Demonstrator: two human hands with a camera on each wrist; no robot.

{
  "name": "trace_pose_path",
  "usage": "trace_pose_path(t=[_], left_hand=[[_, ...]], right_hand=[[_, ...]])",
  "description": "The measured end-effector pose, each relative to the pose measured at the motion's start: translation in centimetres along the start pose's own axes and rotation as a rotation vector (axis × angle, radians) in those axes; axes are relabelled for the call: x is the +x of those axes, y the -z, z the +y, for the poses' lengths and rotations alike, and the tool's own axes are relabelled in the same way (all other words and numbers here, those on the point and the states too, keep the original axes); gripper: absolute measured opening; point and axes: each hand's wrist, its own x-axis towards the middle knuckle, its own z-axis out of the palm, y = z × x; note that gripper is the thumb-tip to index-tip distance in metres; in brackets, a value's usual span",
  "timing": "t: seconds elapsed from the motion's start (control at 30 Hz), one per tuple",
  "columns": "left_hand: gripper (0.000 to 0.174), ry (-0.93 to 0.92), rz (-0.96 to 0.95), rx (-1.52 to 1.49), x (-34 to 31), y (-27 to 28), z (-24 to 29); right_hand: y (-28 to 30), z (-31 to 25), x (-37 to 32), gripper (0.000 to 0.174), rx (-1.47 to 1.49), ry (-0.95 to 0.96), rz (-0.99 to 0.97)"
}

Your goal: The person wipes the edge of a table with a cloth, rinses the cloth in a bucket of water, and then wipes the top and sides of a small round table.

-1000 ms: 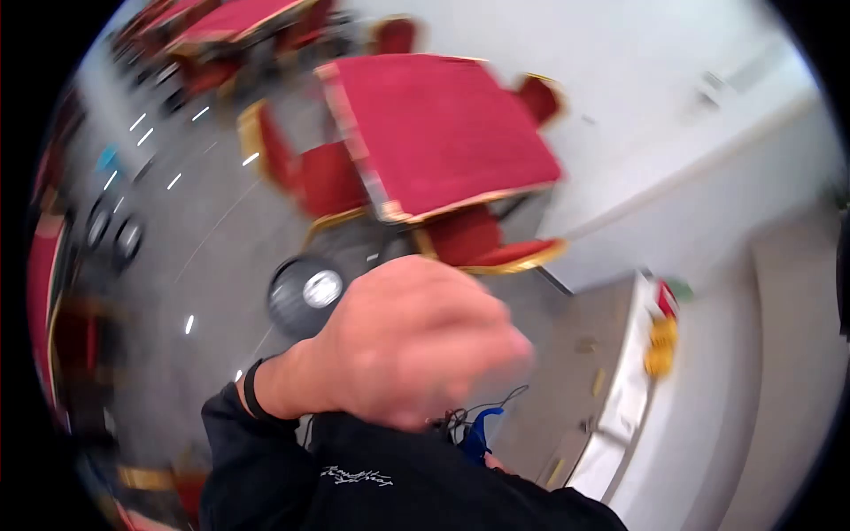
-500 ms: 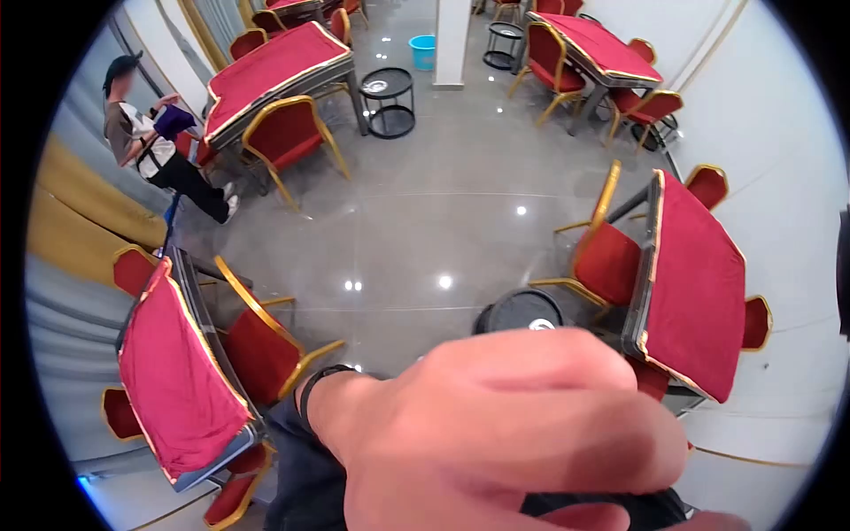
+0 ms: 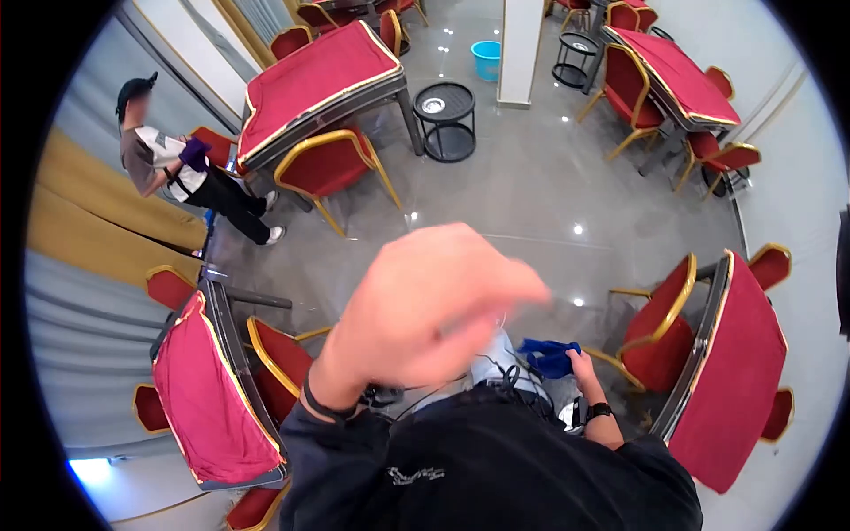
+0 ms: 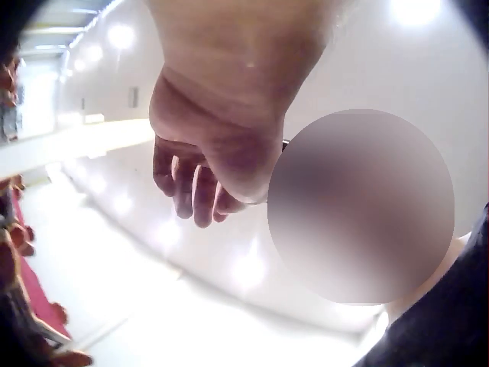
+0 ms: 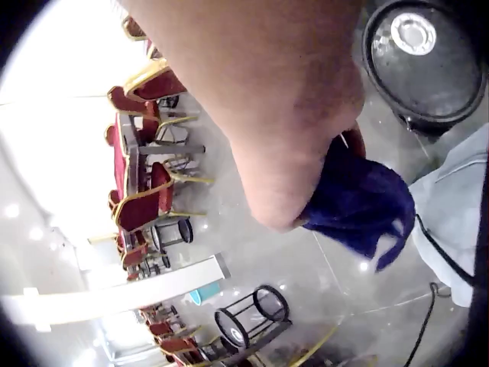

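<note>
My left hand (image 3: 434,305) is raised close in front of the head camera, bent at the wrist. In the left wrist view, the fingers of that hand (image 4: 210,153) hang loosely bent beside a blurred-out head, and nothing shows in them. My right hand (image 3: 583,367) is low at my side and grips a dark blue cloth (image 3: 549,357). The right wrist view shows the cloth (image 5: 363,202) bunched at the fingers, one end hanging free; the wrist and palm hide most of the grip.
Tables with red covers (image 3: 199,389) (image 3: 730,372) flank me, with red chairs (image 3: 660,314) around them. A person (image 3: 190,168) at the left holds a purple cloth (image 3: 194,154). Ahead are a round black stand (image 3: 445,106), a blue bucket (image 3: 486,60) and a white pillar (image 3: 521,53).
The head view has swung and settled from a blurred, tilted view. My left hand appears smaller and higher than half a second ago. My right hand and the blue cloth have come into view.
</note>
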Motion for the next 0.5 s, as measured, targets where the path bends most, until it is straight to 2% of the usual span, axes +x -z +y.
trace_pose_path(t=[0.07,0.13,0.17,0.2,0.23,0.3,0.33,0.37,0.4,0.5], left_hand=[[0.018,0.205,-0.014,0.116,1.6,-1.0,-7.3],[0.018,0.504,-0.001,0.112,2.8,-2.1,-14.4],[0.017,0.595,-0.008,0.119,3.1,-2.2,-18.0],[0.016,0.678,-0.013,0.113,3.3,-2.5,-21.5],[0.016,0.738,0.000,0.139,3.4,-2.8,-24.8],[0.016,0.807,0.048,0.150,3.7,-4.3,-30.9],[0.016,0.847,0.069,0.082,3.6,-4.9,-33.8],[0.017,0.848,0.074,0.013,4.4,-5.9,-36.4],[0.016,0.872,0.072,-0.042,5.4,-7.2,-39.6],[0.013,0.941,-0.059,-0.191,11.7,-12.5,-48.7]], right_hand=[[0.4,-5.2,5.8,0.030,-0.035,0.041,0.036],[1.3,-8.8,9.2,0.026,-0.090,0.049,0.083],[2.0,-10.3,11.9,0.025,-0.047,0.067,0.121],[3.0,-14.1,12.1,0.027,0.099,0.139,0.069],[3.7,-19.3,11.6,0.029,0.178,0.120,0.102],[6.6,-25.0,12.8,0.033,0.364,0.120,0.144],[8.3,-25.5,14.6,0.035,0.405,0.091,0.139],[9.7,-28.0,14.4,0.034,0.571,0.113,0.106],[11.1,-28.2,16.4,0.033,0.747,0.157,0.047],[15.6,-30.9,18.0,0.032,0.881,0.186,0.156]])
